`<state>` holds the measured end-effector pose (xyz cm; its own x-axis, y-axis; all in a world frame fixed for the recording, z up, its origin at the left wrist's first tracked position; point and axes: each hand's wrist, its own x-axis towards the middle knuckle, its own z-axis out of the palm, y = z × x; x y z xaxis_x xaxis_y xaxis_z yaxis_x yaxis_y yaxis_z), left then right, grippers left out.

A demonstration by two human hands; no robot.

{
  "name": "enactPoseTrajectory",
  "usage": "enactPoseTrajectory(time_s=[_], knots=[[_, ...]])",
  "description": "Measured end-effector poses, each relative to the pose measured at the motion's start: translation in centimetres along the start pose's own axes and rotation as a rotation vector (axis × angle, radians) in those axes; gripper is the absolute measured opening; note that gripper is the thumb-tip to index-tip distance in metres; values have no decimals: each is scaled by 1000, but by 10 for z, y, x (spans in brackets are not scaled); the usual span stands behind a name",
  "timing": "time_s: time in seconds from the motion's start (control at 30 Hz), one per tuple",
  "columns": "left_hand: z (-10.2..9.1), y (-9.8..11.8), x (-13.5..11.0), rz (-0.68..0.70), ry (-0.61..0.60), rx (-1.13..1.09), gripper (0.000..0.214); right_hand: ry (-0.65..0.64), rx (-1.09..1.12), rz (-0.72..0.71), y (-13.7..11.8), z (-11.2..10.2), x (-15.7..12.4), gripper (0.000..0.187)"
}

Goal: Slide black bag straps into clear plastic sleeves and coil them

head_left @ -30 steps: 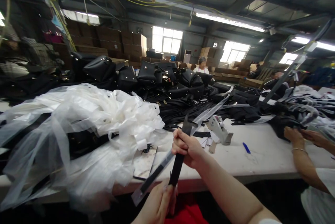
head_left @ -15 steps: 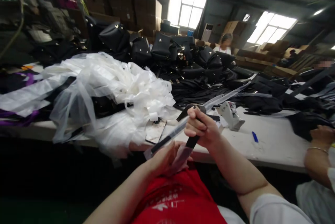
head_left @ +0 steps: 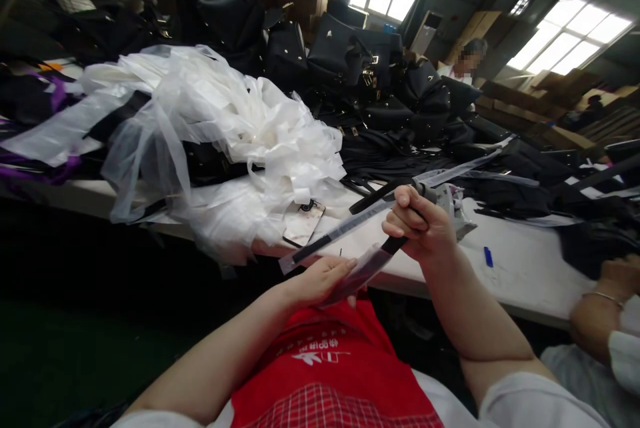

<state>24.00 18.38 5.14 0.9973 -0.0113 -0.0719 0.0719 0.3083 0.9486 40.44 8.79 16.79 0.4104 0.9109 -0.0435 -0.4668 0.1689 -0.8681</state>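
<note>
My right hand (head_left: 420,228) is closed round a folded black strap (head_left: 380,193) sheathed in a clear plastic sleeve (head_left: 350,228), just in front of the white table's edge (head_left: 505,298). One end of the strap runs down-left to my left hand (head_left: 320,279). That hand pinches the lower end of the sleeve (head_left: 357,276) against my red apron. The other sleeved length sticks out toward a white heap of plastic bags (head_left: 235,128).
Black handbags (head_left: 345,55) and loose black straps (head_left: 380,155) cover the far side of the table. A tape dispenser (head_left: 453,208) and a blue pen (head_left: 489,257) lie near my right hand. A co-worker's hand (head_left: 615,278) rests at the right edge. Another person sits far back.
My view has tipped downward and my apron now shows. Both hands with the strap have drawn back from above the table toward my body, the left hand sliding to the sleeve's lower end.
</note>
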Motion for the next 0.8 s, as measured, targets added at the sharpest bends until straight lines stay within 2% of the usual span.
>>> enactPoseTrajectory(time_s=[0.2, 0.3, 0.4, 0.5, 0.57, 0.67, 0.73, 0.8], knots=[[16, 7, 10, 141, 224, -11, 61, -142, -109, -70, 26, 14, 3, 22], [17, 9, 11, 200, 228, -41, 61, -127, -143, -74, 35, 15, 6, 26], [16, 13, 8, 205, 197, 100, 55, -74, -80, -98, 19, 9, 15, 22], [15, 17, 3, 167, 216, 248, 51, 28, 90, -146, -8, 2, 24, 20], [13, 19, 3, 171, 239, 292, 53, 69, 121, -193, -14, 4, 26, 24], [9, 20, 7, 199, 298, 302, 56, 32, 35, -180, 11, 15, 23, 33], [5, 17, 11, 239, 378, 293, 56, -2, 8, -117, 36, 23, 20, 41], [1, 9, 13, 304, 468, 305, 56, -32, 13, -54, 48, 26, 19, 44]])
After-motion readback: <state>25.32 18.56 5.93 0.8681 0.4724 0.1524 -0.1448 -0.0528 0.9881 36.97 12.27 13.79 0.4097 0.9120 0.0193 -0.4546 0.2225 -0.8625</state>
